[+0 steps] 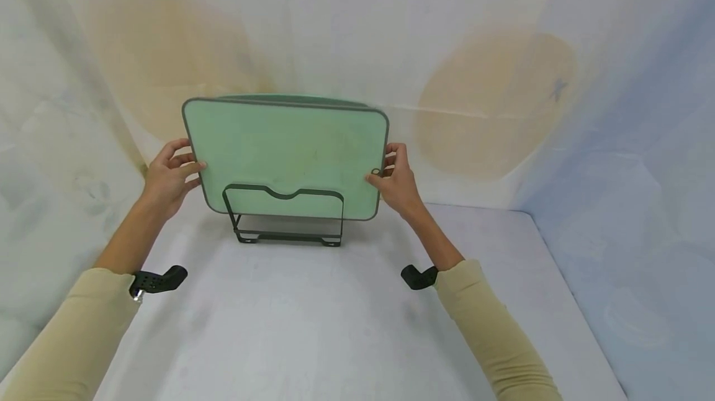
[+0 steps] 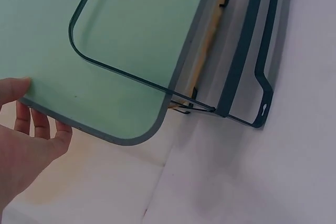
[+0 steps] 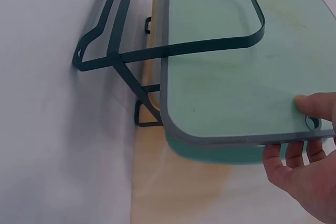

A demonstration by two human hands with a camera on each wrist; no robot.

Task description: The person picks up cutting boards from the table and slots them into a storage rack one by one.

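Head view showed my left hand (image 1: 167, 179) and right hand (image 1: 398, 182) pinching the green board's (image 1: 285, 156) side edges — thumbs in front, fingers behind. It stood upright in the black wire rack (image 1: 287, 221) — a second board just behind.

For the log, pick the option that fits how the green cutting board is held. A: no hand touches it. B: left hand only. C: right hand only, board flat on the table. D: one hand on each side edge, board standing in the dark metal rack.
D: the left hand and the right hand each hold a side edge of the green cutting board, which stands in the metal rack.
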